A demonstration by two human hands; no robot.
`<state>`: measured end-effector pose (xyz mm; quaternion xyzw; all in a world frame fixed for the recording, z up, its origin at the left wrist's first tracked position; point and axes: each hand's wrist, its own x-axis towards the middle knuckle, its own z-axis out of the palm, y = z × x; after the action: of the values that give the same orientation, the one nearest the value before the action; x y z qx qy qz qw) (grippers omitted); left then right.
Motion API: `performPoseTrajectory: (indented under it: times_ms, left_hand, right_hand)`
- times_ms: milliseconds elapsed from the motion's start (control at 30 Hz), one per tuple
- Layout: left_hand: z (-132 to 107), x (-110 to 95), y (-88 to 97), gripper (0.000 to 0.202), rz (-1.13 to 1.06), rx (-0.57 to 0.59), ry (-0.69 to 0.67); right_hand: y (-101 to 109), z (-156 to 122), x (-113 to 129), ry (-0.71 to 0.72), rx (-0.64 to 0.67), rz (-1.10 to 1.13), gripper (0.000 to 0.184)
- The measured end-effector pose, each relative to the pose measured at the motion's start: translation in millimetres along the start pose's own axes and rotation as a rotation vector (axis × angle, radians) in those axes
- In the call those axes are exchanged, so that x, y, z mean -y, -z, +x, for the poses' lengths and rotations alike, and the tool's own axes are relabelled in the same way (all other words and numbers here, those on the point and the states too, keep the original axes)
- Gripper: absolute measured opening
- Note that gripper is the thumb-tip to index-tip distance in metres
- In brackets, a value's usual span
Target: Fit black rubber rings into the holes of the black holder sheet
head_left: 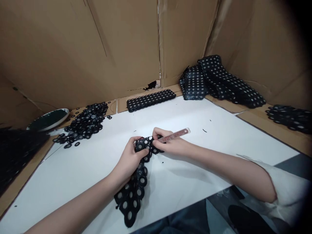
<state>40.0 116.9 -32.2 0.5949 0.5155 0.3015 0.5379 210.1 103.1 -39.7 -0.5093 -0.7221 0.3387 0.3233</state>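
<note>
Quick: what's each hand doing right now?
Left hand: closed on the black ring strip.
Right hand: closed on a reddish pen-like tool, also touching the strip.

Pile of loose black rings [84,123], flat strip [151,100], stacked strips [219,81], plate [48,119], cardboard walls [73,48]

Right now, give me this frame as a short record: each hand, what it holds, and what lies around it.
Left hand: grips the top of a black ring sheet, which trails toward the person
Right hand: holds a reddish stick, fingertips also on the sheet
Surface: white table
Back left: pile of loose rings, plate
Back: flat strip, stacked sheets
Surround: cardboard walls
</note>
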Motion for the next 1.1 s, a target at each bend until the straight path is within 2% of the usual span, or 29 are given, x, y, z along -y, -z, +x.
performPoseTrajectory:
  times_ms: [100,167,400,667,833,1000,1100]
  left_hand:
    - [1.5,1.5,2.6,0.040,-0.014,0.024,-0.004]
    - [2.8,2.3,4.2,0.041,-0.028,0.034,-0.001]
    - [7.3,1.9,7.7,0.043,-0.103,0.113,0.009]
    - [4.7,-9.1,13.0,0.049,0.080,0.266,-0.018]
    - [1.4,-8.6,11.4,0.048,0.061,0.222,-0.042]
    - [0.3,-6.4,9.9,0.052,0.004,0.197,-0.009]
    - [-0.7,-6.0,7.1,0.058,-0.032,0.125,0.021]
  right_hand:
    - [8.8,0.3,-0.9,-0.044,0.187,0.214,0.010]
    - [11.4,0.9,-1.6,-0.054,0.229,0.259,0.013]
    - [11.7,-0.5,-2.6,-0.004,0.185,0.278,0.012]
    - [16.2,-0.9,2.1,-0.088,0.174,0.438,0.015]
    - [15.5,-0.4,5.5,-0.086,0.188,0.511,0.017]
    - [17.4,-2.6,5.5,-0.029,0.198,0.419,0.017]
    - [14.5,-6.5,7.7,-0.006,0.177,0.315,0.016]
